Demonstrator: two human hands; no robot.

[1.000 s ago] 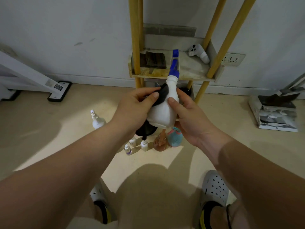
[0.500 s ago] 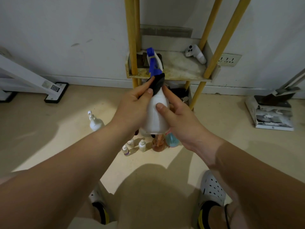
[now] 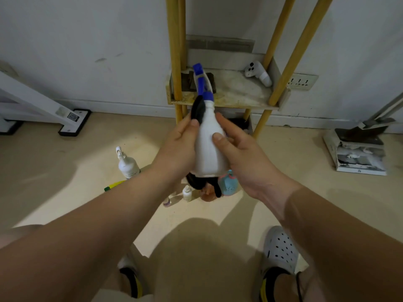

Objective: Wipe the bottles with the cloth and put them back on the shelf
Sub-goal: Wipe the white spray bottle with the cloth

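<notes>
While gripping the white spray bottle round its belly with the right hand, with the thumb across the front and the fingers curling behind, holding it up in the air, nearly upright, just ahead of the front edge of the shelf and not resting on it. Pinching the black cloth against the bottle's shoulder and neck with the left hand, pressing the thumb onto the cloth and curling the fingers round the far side, with the rest of the cloth hanging below the bottle's base. Pointing the blue trigger head up and slightly left, over the left part of the shelf board.

Looking past the hands at the floor near the shelf's feet: seeing a small dropper bottle, a tiny bottle just beside it, a brown thing and a pale blue round thing side by side. Seeing further left a second spray bottle standing upright, with a yellow-green thing lying near it.

Seeing on the shelf board a white controller at the back right corner and a dark block at the left edge. Seeing a wall socket right of the shelf, and a stack of papers on the floor at the far right.
</notes>
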